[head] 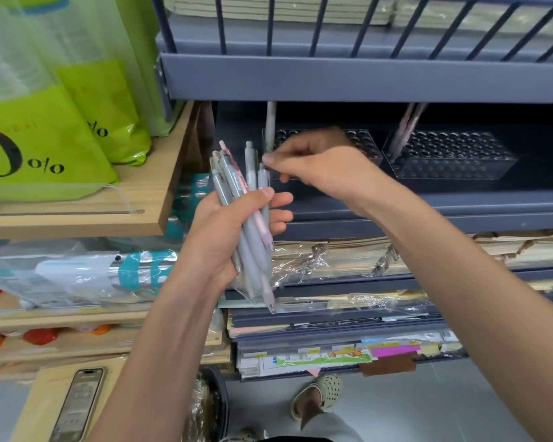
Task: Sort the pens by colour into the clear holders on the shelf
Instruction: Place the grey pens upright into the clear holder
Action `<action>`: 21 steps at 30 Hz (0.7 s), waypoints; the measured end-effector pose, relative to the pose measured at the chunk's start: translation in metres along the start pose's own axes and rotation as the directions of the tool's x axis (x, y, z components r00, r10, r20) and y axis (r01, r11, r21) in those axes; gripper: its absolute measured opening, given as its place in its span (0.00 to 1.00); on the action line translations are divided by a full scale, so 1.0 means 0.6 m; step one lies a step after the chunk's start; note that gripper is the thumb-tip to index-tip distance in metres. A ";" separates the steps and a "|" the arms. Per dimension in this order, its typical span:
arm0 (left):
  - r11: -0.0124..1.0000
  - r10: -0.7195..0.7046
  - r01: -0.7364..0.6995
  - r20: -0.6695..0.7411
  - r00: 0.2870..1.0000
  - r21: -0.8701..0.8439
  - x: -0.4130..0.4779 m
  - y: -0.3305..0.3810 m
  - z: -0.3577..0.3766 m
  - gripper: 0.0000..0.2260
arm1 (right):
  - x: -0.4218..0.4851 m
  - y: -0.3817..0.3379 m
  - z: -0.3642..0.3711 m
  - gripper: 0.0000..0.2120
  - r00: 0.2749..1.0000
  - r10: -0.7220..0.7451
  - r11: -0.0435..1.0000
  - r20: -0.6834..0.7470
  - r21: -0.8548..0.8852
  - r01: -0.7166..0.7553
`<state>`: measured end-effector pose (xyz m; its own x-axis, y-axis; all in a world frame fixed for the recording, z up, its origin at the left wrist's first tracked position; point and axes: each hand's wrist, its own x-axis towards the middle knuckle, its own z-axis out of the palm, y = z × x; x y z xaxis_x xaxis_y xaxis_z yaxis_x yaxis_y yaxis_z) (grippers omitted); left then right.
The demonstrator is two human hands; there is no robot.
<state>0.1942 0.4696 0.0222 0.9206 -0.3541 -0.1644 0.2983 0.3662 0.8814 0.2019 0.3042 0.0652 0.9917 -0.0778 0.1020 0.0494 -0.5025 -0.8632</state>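
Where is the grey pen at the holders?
Head view, centre: the grey pen stands upright at the near-left corner of the left clear holder, its lower end pinched by the right hand, above the pen bundle in the left hand.

Two clear holders (363,141) (450,154) are counted. One grey pen (270,122) is stood in the left holder, two pinkish pens (406,129) in the holder right of it, and about six pens (252,231) are bundled just left of it.
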 end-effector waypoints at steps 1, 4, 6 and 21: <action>1.000 -0.006 0.006 0.009 1.000 0.002 -0.001 -0.002 0.004 0.09 | -0.005 0.005 -0.004 0.11 1.000 0.008 1.000 0.018 0.021 -0.008; 1.000 -0.024 0.024 0.031 0.999 0.007 -0.003 -0.008 0.016 0.06 | -0.014 0.016 -0.017 0.11 0.997 0.037 0.999 0.066 0.037 -0.039; 0.999 -0.036 0.035 0.053 0.998 0.012 -0.005 -0.013 0.024 0.06 | -0.019 0.023 -0.026 0.10 0.995 0.058 0.998 0.083 0.019 -0.059; 0.992 -0.059 0.052 0.057 0.997 0.114 -0.007 -0.032 0.041 0.01 | -0.039 0.039 -0.043 0.04 0.934 0.136 0.836 -0.329 0.544 0.070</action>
<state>0.1783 0.4430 0.0168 0.8854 -0.4239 -0.1905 0.3152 0.2466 0.9164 0.1766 0.2720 0.0554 0.8945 -0.4243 0.1405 0.1746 0.0425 -0.9837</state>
